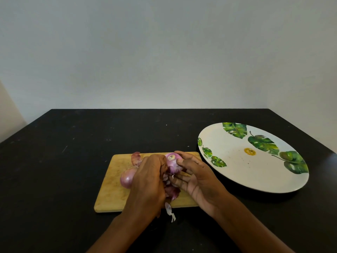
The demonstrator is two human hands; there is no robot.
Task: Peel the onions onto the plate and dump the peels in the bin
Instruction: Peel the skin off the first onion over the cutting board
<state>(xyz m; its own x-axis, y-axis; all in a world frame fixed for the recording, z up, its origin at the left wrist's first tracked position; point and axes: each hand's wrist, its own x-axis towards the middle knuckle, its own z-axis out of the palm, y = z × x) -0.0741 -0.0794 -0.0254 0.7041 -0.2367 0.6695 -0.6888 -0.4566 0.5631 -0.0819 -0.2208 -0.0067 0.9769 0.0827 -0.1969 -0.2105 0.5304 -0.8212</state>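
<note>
I saw soft, even, rather dim light with no source I could place. The wall [164,52] came out flat grey-blue, paler and warmer at its lower left. The black table [54,179] swallowed detail, showing only faint scuffs and a dull sheen near its right edge. The plate [237,170] was the brightest thing, free of glare. The left hand [147,179] and right hand [197,176] cast only weak shadows on the cutting board [113,189]. The table's side edges splayed under the wide lens, and the onion [173,162] looked slightly soft, its skin smeared.
</note>
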